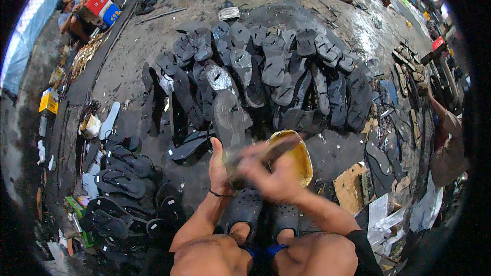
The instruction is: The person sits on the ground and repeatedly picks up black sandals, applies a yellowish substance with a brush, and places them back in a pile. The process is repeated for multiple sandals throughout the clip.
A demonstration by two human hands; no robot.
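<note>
My left hand (220, 174), thumb up, grips a dark, blurred sandal sole (234, 161) in front of my knees. Across it moves my right hand (273, 176), smeared by motion and closed around a dark, flat stick-like tool (284, 146). The tool's working end is hidden or too blurred to make out. Under and behind the right hand stands a round container (305, 161) with a yellowish coated inside. Just beyond my hands, a grey sole (228, 115) leans at the front of a wide heap of dark soles (276, 69).
Finished-looking black flip-flops (120, 184) lie piled at my left. A torn cardboard piece (351, 186) and loose sandals (378, 161) are at my right. One person (74, 18) sits at far left, another (447, 143) at the right edge. Yellow box (49, 101) stands left.
</note>
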